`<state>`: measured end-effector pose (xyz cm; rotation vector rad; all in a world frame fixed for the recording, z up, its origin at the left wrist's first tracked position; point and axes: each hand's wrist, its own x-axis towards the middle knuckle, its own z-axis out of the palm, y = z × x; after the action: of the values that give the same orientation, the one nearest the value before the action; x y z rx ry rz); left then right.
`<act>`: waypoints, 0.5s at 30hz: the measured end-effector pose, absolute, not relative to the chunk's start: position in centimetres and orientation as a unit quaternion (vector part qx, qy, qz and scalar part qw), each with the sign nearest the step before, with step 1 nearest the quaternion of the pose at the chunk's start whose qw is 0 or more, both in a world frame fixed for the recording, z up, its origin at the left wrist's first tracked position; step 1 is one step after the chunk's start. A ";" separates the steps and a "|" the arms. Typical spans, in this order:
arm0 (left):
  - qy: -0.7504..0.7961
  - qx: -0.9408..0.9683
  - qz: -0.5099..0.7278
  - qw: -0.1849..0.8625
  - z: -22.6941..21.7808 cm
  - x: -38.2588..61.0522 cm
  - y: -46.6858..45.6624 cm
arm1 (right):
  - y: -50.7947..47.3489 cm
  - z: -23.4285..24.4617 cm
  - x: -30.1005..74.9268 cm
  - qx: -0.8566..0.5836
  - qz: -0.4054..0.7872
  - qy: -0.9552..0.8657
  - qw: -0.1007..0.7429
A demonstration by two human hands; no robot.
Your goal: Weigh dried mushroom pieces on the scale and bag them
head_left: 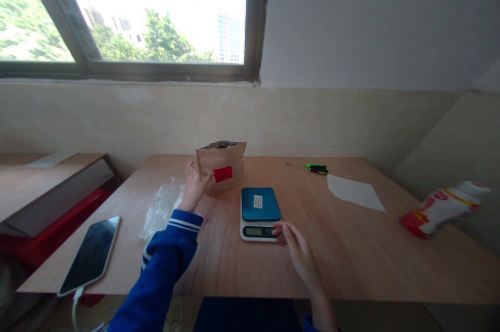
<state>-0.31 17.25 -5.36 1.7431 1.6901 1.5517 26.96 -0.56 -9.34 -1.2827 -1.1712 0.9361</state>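
Note:
A brown paper pouch [236, 168] with a red label stands on the table, its top gaping. My left hand [196, 185] grips its lower left side, the thumb across the front and the other fingers partly hidden behind the edge. To the right of the pouch lies a digital kitchen scale [246, 222] with a blue platform, nothing on it but a white sticker. At the scale's front right corner is my right hand [296, 245], its bent fingers apart and empty, the tips over the buttons beside the display.
Left of my arm lies a crumpled clear plastic bag [158, 212], and nearer a phone [91, 254] with a charging cable [75, 307]. Two screwdrivers [317, 168], a white paper sheet [353, 191] and a tilted red-and-white bottle [439, 212] are on the right. A wall and window stand behind.

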 end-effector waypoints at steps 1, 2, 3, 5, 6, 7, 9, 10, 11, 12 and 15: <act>0.585 0.593 0.538 0.130 -4.9 -0.1 16.9 | -0.5 -9.4 26.9 -0.542 0.397 -0.495 0.551; 0.588 0.586 0.543 0.128 -4.4 0.2 16.3 | -0.5 -9.4 26.9 -0.542 0.398 -0.495 0.550; 0.591 0.577 0.550 0.124 -3.8 0.6 15.5 | -0.4 -9.5 26.8 -0.542 0.400 -0.493 0.550; 0.593 0.564 0.563 0.120 -2.2 1.6 12.9 | -0.3 -9.7 26.6 -0.540 0.403 -0.488 0.554; 0.588 0.560 0.570 0.124 -1.3 2.3 11.1 | -0.2 -9.8 26.5 -0.539 0.405 -0.485 0.557; 0.575 0.542 0.594 0.148 -0.5 3.1 9.0 | -0.1 -9.9 26.4 -0.537 0.406 -0.482 0.561; 0.539 0.526 0.616 0.230 0.7 5.2 4.3 | 0.0 -9.9 26.0 -0.534 0.407 -0.474 0.570; 0.518 0.540 0.604 0.275 0.9 6.4 1.9 | 0.0 -9.9 25.9 -0.532 0.406 -0.470 0.575; 0.488 0.572 0.579 0.315 0.7 7.8 -0.3 | 0.0 -9.8 25.7 -0.531 0.405 -0.464 0.582; 0.453 0.617 0.537 0.356 0.2 9.2 -2.3 | -0.1 -9.7 25.5 -0.533 0.402 -0.453 0.590; 0.233 0.814 0.379 0.374 -3.0 13.9 -6.7 | -0.3 -9.2 25.0 -0.540 0.392 -0.425 0.611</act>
<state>13.92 -6.73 -2.97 2.0842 0.5961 0.9708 25.04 -0.29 -9.20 -1.2468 -0.9799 0.9047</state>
